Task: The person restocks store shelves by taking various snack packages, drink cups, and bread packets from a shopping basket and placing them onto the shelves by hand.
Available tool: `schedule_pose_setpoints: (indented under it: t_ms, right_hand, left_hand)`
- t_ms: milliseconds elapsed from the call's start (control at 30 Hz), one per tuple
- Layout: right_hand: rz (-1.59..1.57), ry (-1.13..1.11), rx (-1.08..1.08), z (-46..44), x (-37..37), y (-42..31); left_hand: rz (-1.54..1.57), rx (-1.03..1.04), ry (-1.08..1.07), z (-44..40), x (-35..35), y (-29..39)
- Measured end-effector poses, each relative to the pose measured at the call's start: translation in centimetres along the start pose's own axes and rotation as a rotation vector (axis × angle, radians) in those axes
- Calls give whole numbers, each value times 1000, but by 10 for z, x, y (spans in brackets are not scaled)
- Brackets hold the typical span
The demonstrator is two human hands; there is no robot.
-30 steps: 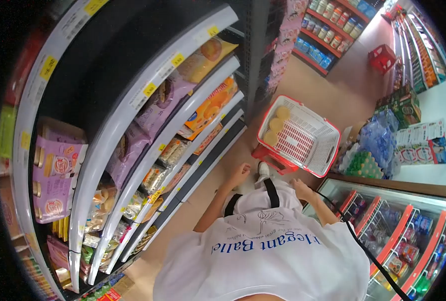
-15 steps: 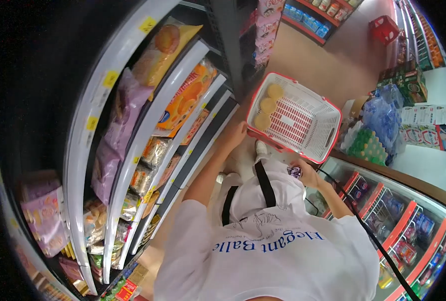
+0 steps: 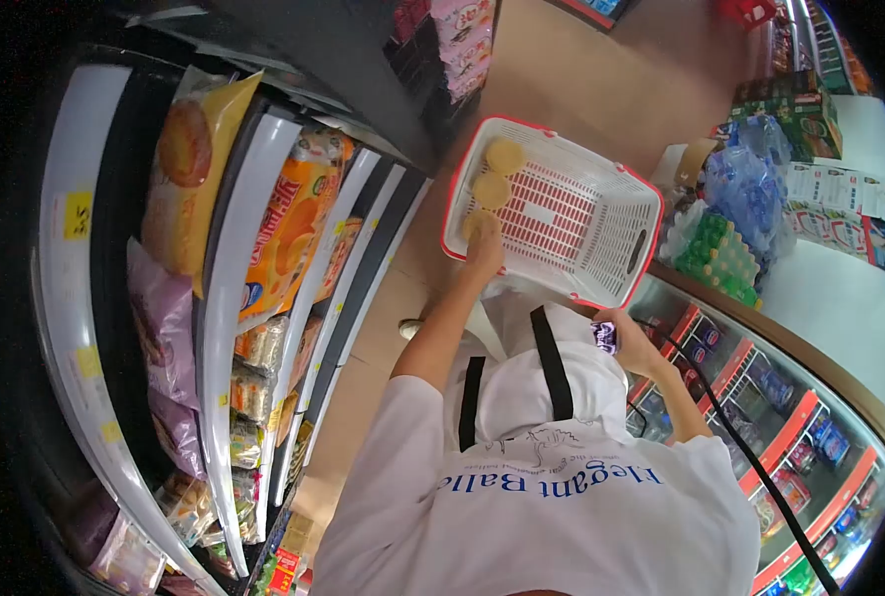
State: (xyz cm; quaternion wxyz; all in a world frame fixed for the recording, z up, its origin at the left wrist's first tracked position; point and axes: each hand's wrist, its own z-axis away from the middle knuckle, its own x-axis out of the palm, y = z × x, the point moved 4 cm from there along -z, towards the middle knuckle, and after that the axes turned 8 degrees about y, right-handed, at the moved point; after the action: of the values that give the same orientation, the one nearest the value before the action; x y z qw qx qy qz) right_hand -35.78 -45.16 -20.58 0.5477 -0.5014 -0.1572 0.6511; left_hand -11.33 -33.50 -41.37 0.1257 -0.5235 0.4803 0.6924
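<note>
A white plastic basket (image 3: pixel 601 199) with a red rim and slatted floor stands in front of me. Several of its slots show red. Along its left side are three round pale-yellow items (image 3: pixel 492 190). My left hand (image 3: pixel 484 246) reaches over the rim, its fingers closed at the nearest of them; part of that item is hidden under the hand. By the basket's near right corner, my right hand (image 3: pixel 633 343) is closed around a small shiny purple packet (image 3: pixel 604 338). A black cord (image 3: pixel 730 442) runs past that forearm.
On the left, shelves (image 3: pixel 248 238) hold bread bags and an orange packet (image 3: pixel 298 233). At right stand a chiller (image 3: pixel 760 397) with packaged goods and shrink-wrapped bottles (image 3: pixel 745 189). Pink packets (image 3: pixel 462 45) hang beyond the shelf end; a red basket (image 3: pixel 747 10) sits farther back.
My left hand has moved from outside the basket's near left corner to inside, onto the nearest round item. My right hand keeps the purple packet. The view has shifted, showing the shelves closer.
</note>
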Motion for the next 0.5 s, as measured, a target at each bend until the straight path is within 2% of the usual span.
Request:
schedule_pose_setpoints:
  t_ms: [100,167,200,267,300,367,400,467,500]
  right_hand:
    - [-79,-47,1,0,-15,-2]
    - [-94,-61,31,3,-13,-3]
    - [-56,-56,68,7,-8,-2]
    - [19,-35,115,21,8,10]
    - [18,-32,112,24,10,11]
    - [152,46,122,29,9,12]
    - [128,53,118,30,-2,4]
    - [61,53,157,34,-12,17]
    - [17,45,196,38,-17,18]
  left_hand:
    - [94,-102,-105,-3,12,0]
    - [-119,-71,-43,-7,23,-8]
    - [-121,-65,-43,-12,17,-4]
    - [-144,-285,62,-19,-5,2]
    - [-147,-282,65,-22,0,-1]
    - [-361,-319,184,-24,4,-9]
    - [-359,-308,170,-22,2,-7]
    - [-549,-247,-95,-20,-3,1]
    - [-538,-230,-108,-21,-5,4]
